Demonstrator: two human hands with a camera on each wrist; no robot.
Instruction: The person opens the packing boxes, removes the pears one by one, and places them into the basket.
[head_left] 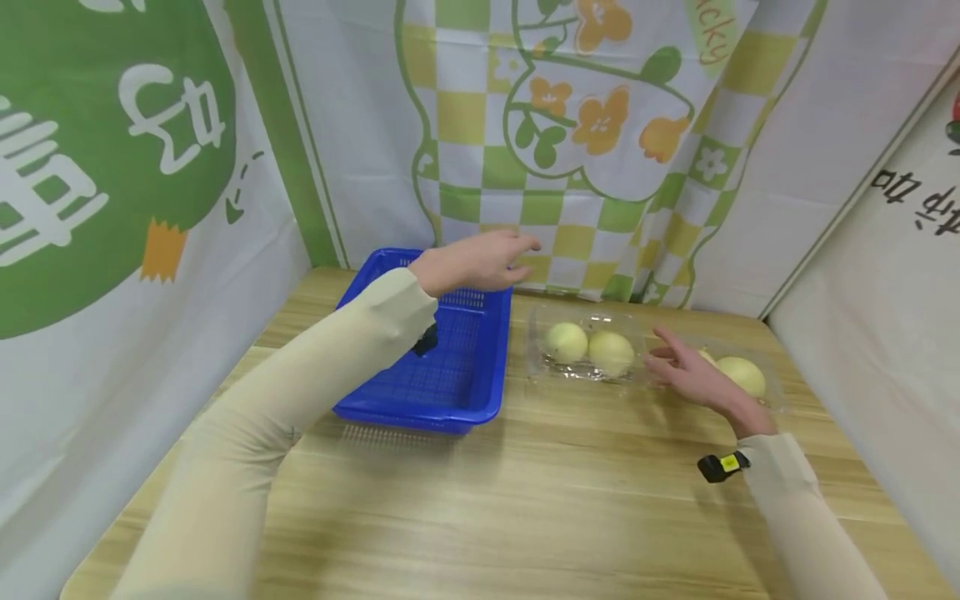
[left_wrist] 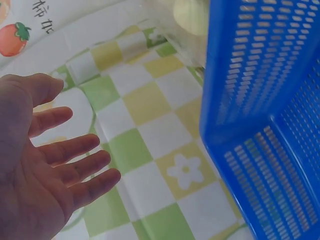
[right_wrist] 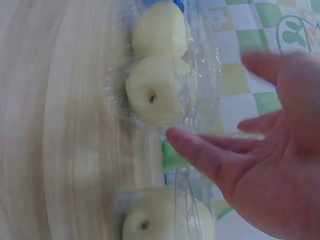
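Note:
My left hand (head_left: 483, 260) hovers over the back right corner of a blue plastic basket (head_left: 489, 398), holding nothing. In the left wrist view its fingers (left_wrist: 90, 187) are spread and relaxed, apart from the basket's slotted wall (left_wrist: 240, 75). My right hand (head_left: 693, 379) reaches over the gap between two clear plastic boxes. The left box (head_left: 536, 350) contains two pale yellow pears (head_left: 611, 354). Partly behind the hand, the right box (head_left: 776, 400) also contains pale pears (head_left: 742, 377). In the right wrist view an extended finger (right_wrist: 192, 147) points close to the nearer pear (right_wrist: 152, 92).
A wooden table (head_left: 540, 500) carries the basket and boxes. Behind them hangs a green, yellow and white checked cloth (head_left: 465, 200). Printed white cloth walls (head_left: 247, 275) enclose the left and right sides.

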